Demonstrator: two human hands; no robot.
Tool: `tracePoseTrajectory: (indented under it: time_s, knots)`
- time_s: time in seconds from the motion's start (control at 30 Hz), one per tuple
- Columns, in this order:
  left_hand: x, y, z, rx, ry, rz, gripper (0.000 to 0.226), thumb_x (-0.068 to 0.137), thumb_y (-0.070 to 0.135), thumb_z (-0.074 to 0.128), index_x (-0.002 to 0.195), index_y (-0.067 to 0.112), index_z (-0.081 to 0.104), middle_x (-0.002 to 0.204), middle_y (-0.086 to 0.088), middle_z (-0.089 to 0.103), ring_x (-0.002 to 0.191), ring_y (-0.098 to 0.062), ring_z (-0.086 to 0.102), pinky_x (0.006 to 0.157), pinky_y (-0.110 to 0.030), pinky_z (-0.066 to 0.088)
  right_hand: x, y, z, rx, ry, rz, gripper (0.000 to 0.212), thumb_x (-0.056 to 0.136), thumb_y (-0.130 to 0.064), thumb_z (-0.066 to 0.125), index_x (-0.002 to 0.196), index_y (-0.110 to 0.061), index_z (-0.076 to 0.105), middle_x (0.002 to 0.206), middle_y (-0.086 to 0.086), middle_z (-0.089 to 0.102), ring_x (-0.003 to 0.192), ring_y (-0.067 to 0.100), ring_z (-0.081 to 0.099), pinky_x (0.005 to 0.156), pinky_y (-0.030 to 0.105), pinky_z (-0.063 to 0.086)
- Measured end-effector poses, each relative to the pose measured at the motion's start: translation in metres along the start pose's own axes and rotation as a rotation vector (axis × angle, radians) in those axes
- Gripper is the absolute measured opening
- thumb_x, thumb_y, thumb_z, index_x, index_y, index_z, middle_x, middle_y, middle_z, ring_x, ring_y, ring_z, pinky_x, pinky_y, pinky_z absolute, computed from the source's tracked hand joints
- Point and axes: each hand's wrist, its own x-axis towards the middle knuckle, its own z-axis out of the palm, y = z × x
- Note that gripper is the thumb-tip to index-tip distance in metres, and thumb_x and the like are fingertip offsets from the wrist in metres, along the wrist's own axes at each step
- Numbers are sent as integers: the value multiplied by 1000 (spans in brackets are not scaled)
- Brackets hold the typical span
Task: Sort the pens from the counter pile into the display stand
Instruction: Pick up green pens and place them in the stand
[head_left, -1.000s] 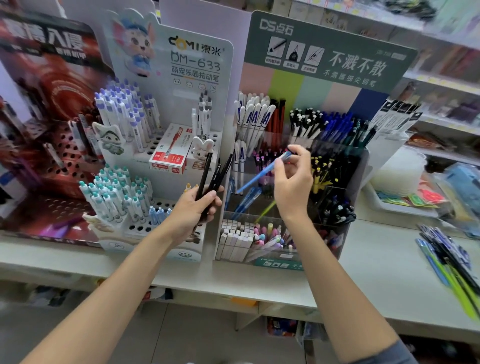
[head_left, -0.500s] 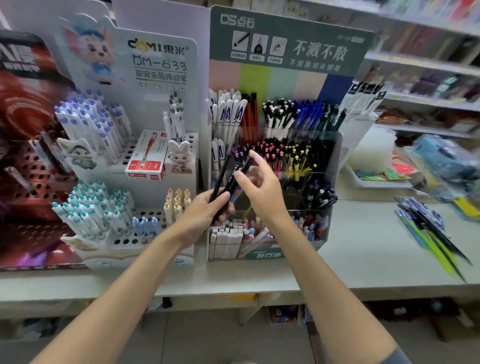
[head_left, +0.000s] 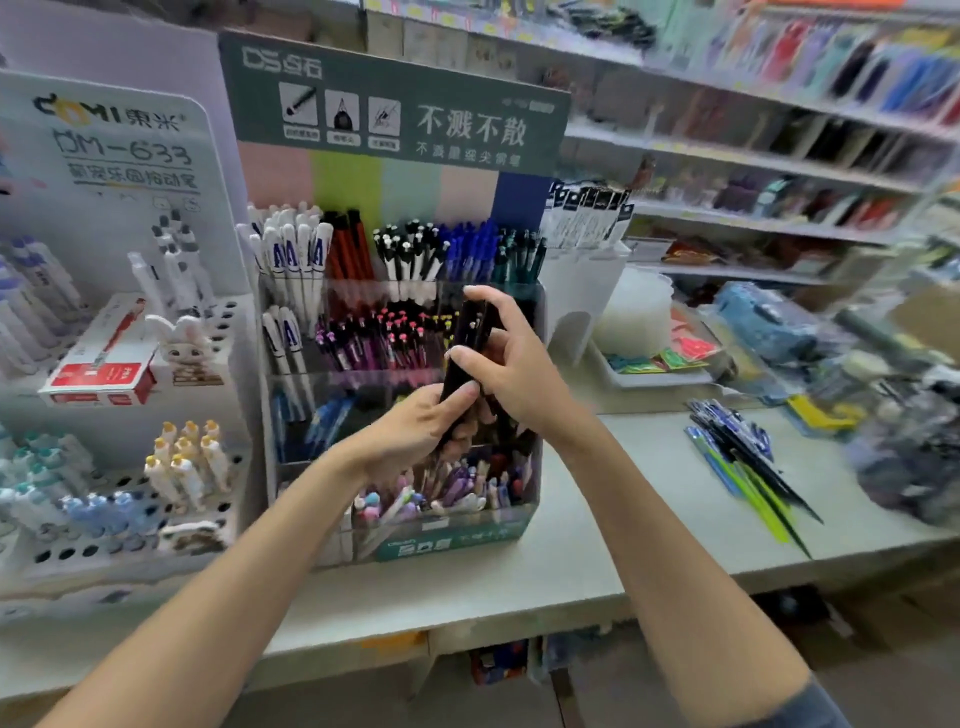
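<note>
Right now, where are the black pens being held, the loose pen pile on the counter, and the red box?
black pens (head_left: 470, 332), head view, upper part of the bundle.
pen pile (head_left: 740, 454), head view, middle of the pile.
red box (head_left: 101, 375), head view, its red band.

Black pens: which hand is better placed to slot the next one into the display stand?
Right hand, likely: it holds the black pens up top, by the display stand; left hand grips them lower.
</note>
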Motion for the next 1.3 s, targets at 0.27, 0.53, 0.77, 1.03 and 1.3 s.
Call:
tracePoseTrajectory:
  time_s: [0.27, 0.53, 0.77, 1.03, 1.3]
  knots:
    - [58, 4, 24, 228, 856, 274, 15, 98, 30, 57, 108, 19, 62, 94, 3, 65, 79, -10, 64, 79, -33, 57, 40, 26, -101, -22, 373, -123, 38, 93, -5, 61, 125, -15, 43, 92, 5, 60, 68, 16, 64, 59, 25, 53]
    - [81, -16, 28, 572, 1026, 222, 24, 83, 25, 78, 103, 22, 63, 92, 4, 58, 65, -3, 51, 66, -10, 43, 71, 69, -92, -341, 240, -346, 43, 92, -3, 63, 131, -1, 47, 123, 11, 58, 80, 2, 46, 84, 9, 42]
    - [86, -13, 39, 567, 1119, 188, 22, 85, 22, 77, 104, 21, 68, 90, 6, 66, 68, -6, 56, 69, -21, 51, 57, 103, -68, -530, 66, -381, 34, 87, -2, 68, 119, 0, 59, 113, 14, 57, 95, 27, 61, 87, 28, 48]
    - [84, -9, 42, 520, 1094, 208, 17, 88, 22, 73, 104, 20, 68, 88, 9, 68, 72, -5, 60, 68, -19, 51, 47, 103, -69, -466, 73, -376, 46, 96, -6, 57, 141, -1, 48, 133, 14, 51, 110, 22, 57, 95, 28, 49]
    - [89, 0, 53, 498, 953, 227, 9, 89, 20, 71, 92, 15, 65, 79, 4, 65, 69, -3, 57, 64, -11, 45, 5, 118, -112, -436, 397, -213, 27, 85, 3, 63, 111, -5, 66, 89, 2, 59, 74, 13, 53, 71, 17, 46]
